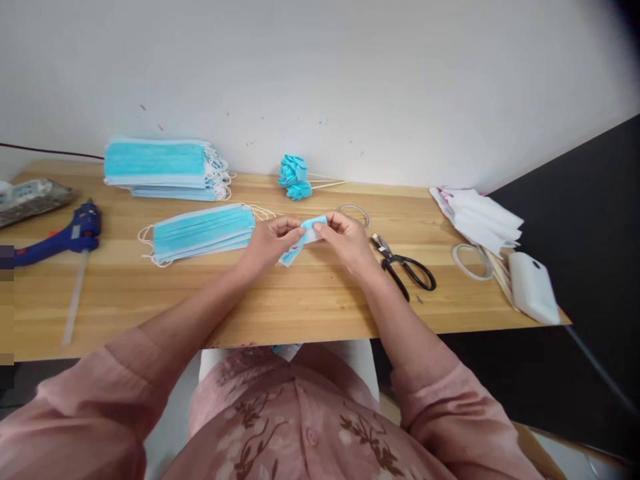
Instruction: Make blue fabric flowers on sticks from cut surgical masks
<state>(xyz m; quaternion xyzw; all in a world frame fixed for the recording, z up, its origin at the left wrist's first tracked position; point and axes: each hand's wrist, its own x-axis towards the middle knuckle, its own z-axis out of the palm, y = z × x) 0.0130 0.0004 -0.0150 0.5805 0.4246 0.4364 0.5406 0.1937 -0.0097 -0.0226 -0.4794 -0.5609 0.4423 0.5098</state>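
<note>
Above the middle of the wooden table, my left hand (pixel 274 239) and my right hand (pixel 346 241) pinch a small blue-and-white piece of face mask fabric (pixel 311 233) between thumbs and fingers. Below the left fingers another blue strip (pixel 291 256) shows; whether it is joined to the held piece I cannot tell. Left of my left hand lies a short stack of blue face masks (pixel 205 230) with white ear loops. Black-handled scissors (pixel 397 260) rest open-bladed to the right of my right hand. Behind that hand, a thin tape ring (pixel 354 212) lies partly hidden.
A taller mask stack (pixel 155 163) and blue fabric flowers on sticks (pixel 295 175) stand along the wall. At left lie a blue glue gun (pixel 75 230) and a power strip (pixel 35 197). White sheets (pixel 477 217), a tape roll (pixel 473 261) and a white box-like object (pixel 534 287) occupy the right.
</note>
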